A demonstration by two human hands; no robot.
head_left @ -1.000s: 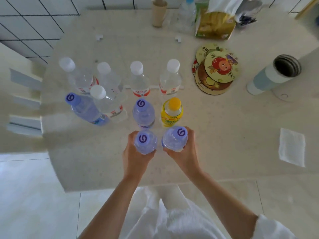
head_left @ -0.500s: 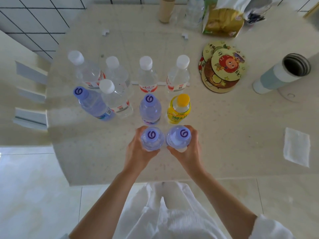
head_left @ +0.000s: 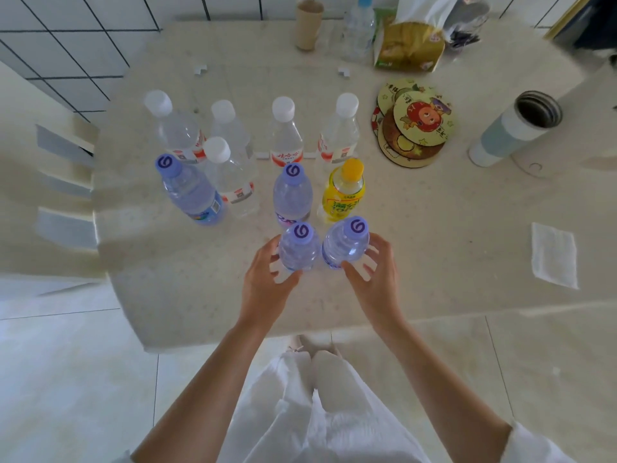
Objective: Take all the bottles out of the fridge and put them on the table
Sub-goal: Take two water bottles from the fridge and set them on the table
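Note:
Two clear bottles with purple caps stand upright side by side near the front of the pale table (head_left: 434, 262). My left hand (head_left: 267, 282) curves around the left bottle (head_left: 298, 252) and my right hand (head_left: 374, 272) around the right bottle (head_left: 345, 245). The fingers of both hands are spread and loosened, with only the tips at the bottles' sides. Behind them stand a third purple-capped bottle (head_left: 293, 192), a yellow bottle (head_left: 344, 195), another purple-capped bottle (head_left: 190, 192) further left, and several white-capped water bottles (head_left: 287, 135) in a back row.
A stack of cartoon coasters (head_left: 417, 125) and an uncapped flask (head_left: 514, 128) lie to the right, with a white cloth (head_left: 554, 255) nearer. A tissue pack (head_left: 410, 45) and a paper cup (head_left: 309, 25) stand at the back. A chair (head_left: 63, 182) is at the left.
Both hands set the two purple-capped bottles down behind the front edge and have loosened from a closed grip to spread fingers. The camera has shifted closer over the table.

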